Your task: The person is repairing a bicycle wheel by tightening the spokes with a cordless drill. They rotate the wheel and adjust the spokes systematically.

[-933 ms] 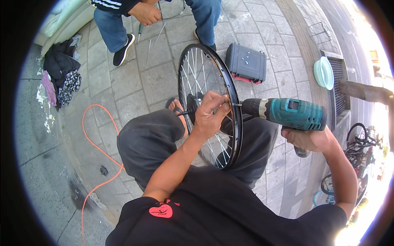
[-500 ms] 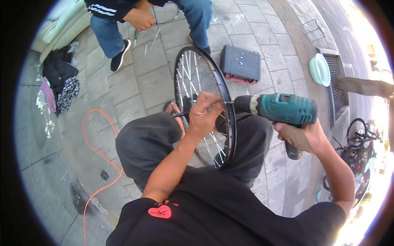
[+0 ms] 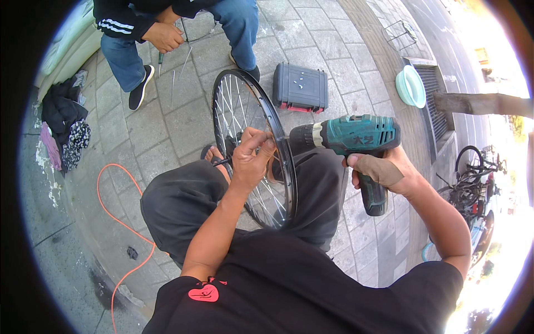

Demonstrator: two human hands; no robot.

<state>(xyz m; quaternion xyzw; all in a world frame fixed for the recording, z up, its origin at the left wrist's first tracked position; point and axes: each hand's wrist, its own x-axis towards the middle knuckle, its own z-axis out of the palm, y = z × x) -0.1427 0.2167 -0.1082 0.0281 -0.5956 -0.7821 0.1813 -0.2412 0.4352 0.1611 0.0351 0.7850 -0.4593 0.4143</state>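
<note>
A spoked bicycle wheel [image 3: 288,172] with a black rim stands upright between my knees, slightly tilted. My left hand [image 3: 249,160] reaches among its spokes, thumb and fingers pinched together at the rim's inner side. What lies between those fingertips is hidden. My right hand [image 3: 389,170], with a tan wrap on it, grips the handle of a teal and black cordless drill [image 3: 361,133]. The drill lies level, its chuck pointing left at the rim's outer face, opposite my left fingertips. Whether the bit touches the rim is hard to see.
Beyond the wheel sits a dark hard case [image 3: 300,87] with small bits on its lid. Another person [image 3: 164,38] sits at the far left, near a green-handled tool [image 3: 161,57]. An orange cord [image 3: 125,220], piled clothes [image 3: 64,125], a mint basin [image 3: 410,86] and parked bicycles [image 3: 473,189] surround me.
The whole view has shifted, so the scene sits further left in the picture. Both hands keep nearly the same place at the wheel, the drill still pointing at the rim.
</note>
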